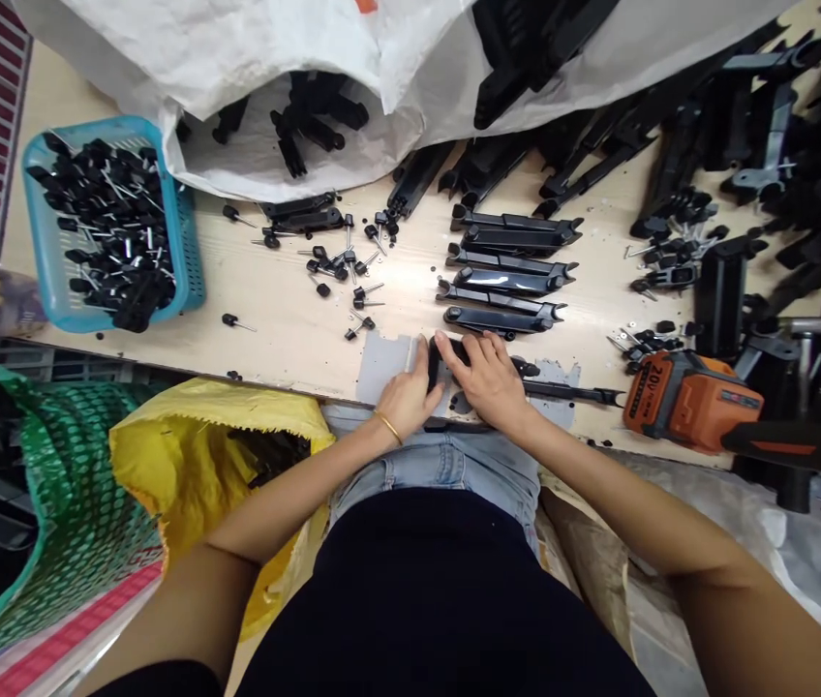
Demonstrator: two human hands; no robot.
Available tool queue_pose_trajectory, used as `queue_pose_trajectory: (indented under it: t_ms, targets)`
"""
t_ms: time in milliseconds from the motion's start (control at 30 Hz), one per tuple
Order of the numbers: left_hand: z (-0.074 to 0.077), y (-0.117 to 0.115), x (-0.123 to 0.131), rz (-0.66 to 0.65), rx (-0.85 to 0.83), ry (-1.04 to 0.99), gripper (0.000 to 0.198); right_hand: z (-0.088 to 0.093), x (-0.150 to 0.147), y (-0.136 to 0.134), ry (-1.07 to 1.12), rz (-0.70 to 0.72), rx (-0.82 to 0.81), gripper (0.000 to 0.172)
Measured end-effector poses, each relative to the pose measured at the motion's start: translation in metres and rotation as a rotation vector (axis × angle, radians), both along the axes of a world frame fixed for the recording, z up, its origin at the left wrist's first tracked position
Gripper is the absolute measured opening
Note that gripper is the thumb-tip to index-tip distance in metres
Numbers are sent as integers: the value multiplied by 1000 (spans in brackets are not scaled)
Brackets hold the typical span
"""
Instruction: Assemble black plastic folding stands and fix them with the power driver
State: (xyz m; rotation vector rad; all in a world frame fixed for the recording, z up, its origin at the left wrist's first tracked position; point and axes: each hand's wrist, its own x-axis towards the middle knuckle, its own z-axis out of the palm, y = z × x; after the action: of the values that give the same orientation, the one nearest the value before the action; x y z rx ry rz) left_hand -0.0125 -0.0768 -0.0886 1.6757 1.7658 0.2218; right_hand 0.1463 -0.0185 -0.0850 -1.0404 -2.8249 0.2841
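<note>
My left hand and my right hand meet at the near edge of the wooden table, both closed round a long black plastic part that lies over a grey plate. The part's thin end sticks out to the right, past my right hand. My left wrist wears a gold bangle. Just beyond my hands lies a neat row of several similar black plastic parts. Loose black-headed screws are scattered to the left of that row.
A blue basket full of black-headed screws stands at the left. A white sack with black parts lies at the back. An orange cordless tool rests at the right near heaps of black parts. Yellow and green sacks sit below the table.
</note>
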Motion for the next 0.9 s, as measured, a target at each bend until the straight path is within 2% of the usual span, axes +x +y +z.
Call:
queue_pose_trajectory:
  t_ms: [100,267,333,400,433,500,567,600,667,733,800,833,900]
  targets:
    - [12,7,-5,-57,-139,36,78,-1,-1,-1,-56,6,82,56]
    - [23,13,18,60,-253,31,75,-3,-2,0,-108,12,161,57]
    - [32,13,16,21,-279,81,74,-3,-3,1,-93,-3,140,59]
    - [47,13,6,-70,-265,192,72,0,-4,-2,-38,-16,132,59]
    - [55,13,0,-115,-205,258,69,2,-3,-6,13,-19,136,58]
    - [70,17,-7,-218,23,343,58,9,4,-19,155,-33,138,54]
    - [75,27,-4,-385,288,321,47,17,18,-39,300,-63,67,45]
    - [73,35,0,-495,375,291,43,21,28,-49,348,-93,-7,37]
    - [63,50,12,-696,423,262,35,28,54,-66,357,-185,-174,21]
    - [52,62,22,-782,376,294,30,33,82,-75,282,-363,-300,27]
    - [47,62,28,-761,321,330,23,35,102,-77,265,-605,-392,32]
    - [47,58,29,-731,301,334,18,35,106,-76,328,-717,-455,31]
    - [53,41,31,-648,289,315,12,35,101,-69,612,-860,-639,34]
